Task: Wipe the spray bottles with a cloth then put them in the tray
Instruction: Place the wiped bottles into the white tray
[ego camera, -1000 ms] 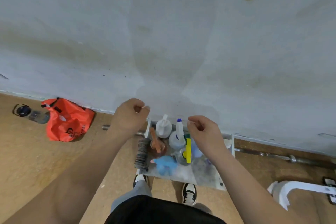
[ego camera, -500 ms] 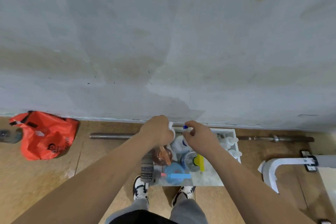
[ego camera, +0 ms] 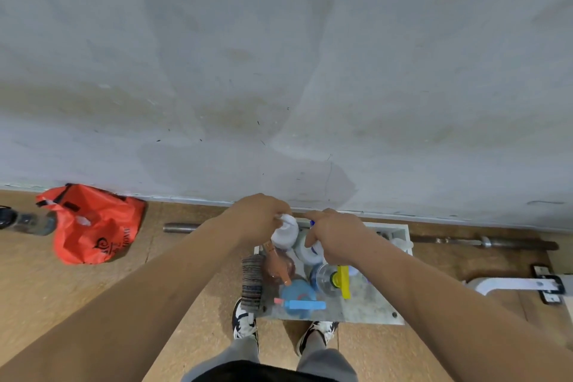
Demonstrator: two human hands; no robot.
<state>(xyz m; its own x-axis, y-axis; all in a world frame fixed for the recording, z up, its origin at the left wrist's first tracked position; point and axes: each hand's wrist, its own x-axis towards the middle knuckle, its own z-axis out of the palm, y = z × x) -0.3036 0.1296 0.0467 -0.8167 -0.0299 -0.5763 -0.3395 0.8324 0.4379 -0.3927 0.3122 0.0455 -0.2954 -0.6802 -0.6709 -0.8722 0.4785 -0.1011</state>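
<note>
A white tray [ego camera: 400, 228] stands on the floor against the wall, holding several spray bottles. My left hand [ego camera: 260, 217] grips the top of a white spray bottle [ego camera: 286, 234] at the tray's back left. My right hand [ego camera: 333, 234] grips the neck of a white bottle with a blue nozzle [ego camera: 307, 253]. Nearer me stand a brown bottle [ego camera: 279, 267], a clear bottle with a yellow trigger [ego camera: 333, 281] and a blue bottle [ego camera: 299, 298]. A striped cloth [ego camera: 251, 284] hangs over the tray's left edge.
A red bag [ego camera: 93, 223] and a dark bottle [ego camera: 28, 222] lie on the brown floor at left. A metal bar [ego camera: 483, 243] runs along the wall base. A white bracket [ego camera: 508, 285] sits at right. My shoes [ego camera: 245, 321] stand before the tray.
Both hands moved down and together from above the tray onto the two white bottles at the back, and their fingers closed round the bottle tops. The view tilted down.
</note>
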